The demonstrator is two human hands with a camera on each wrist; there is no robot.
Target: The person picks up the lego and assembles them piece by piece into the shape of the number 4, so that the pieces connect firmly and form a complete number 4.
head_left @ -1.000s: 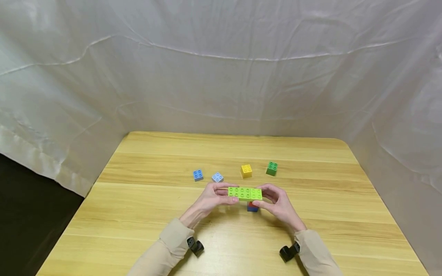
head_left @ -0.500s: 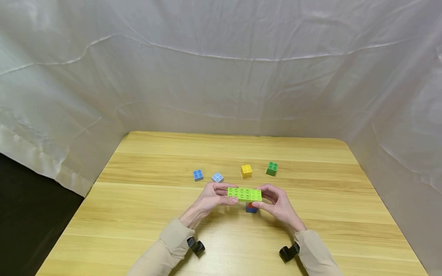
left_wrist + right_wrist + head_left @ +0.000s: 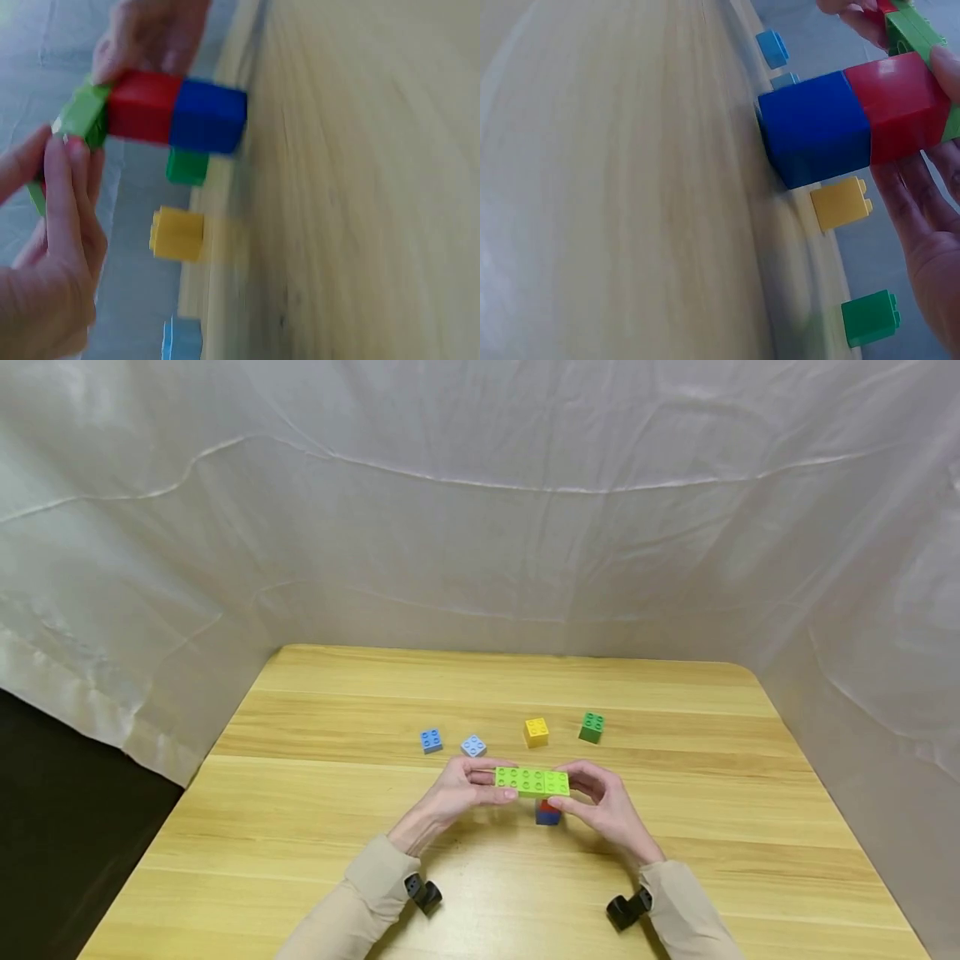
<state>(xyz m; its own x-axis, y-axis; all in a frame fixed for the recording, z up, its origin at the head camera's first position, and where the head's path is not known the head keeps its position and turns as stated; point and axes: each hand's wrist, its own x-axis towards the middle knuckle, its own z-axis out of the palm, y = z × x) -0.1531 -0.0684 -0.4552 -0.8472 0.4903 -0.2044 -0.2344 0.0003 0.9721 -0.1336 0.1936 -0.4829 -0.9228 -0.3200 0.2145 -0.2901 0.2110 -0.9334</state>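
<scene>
Both hands hold up an assembly of toy building bricks above the table. Its top is a row of lime green bricks (image 3: 525, 782), a long one and a short one side by side. Beneath the right end hang a red brick (image 3: 142, 107) and a blue brick (image 3: 817, 127), stacked one under the other. My left hand (image 3: 453, 793) grips the row's left end between thumb and fingers; a bit of red shows there in both wrist views. My right hand (image 3: 603, 806) pinches the short green brick at the right end. Fingers partly hide the left underside.
Beyond the hands, on the wooden table (image 3: 300, 827), lie a blue brick (image 3: 431, 741), a light blue brick (image 3: 473, 746), a yellow brick (image 3: 536, 732) and a green brick (image 3: 592, 727). A pale curtain (image 3: 480, 543) surrounds the table's back and sides.
Both hands stay nearly still and keep their hold. The lower end of the red and blue stack has shifted very slightly toward the person.
</scene>
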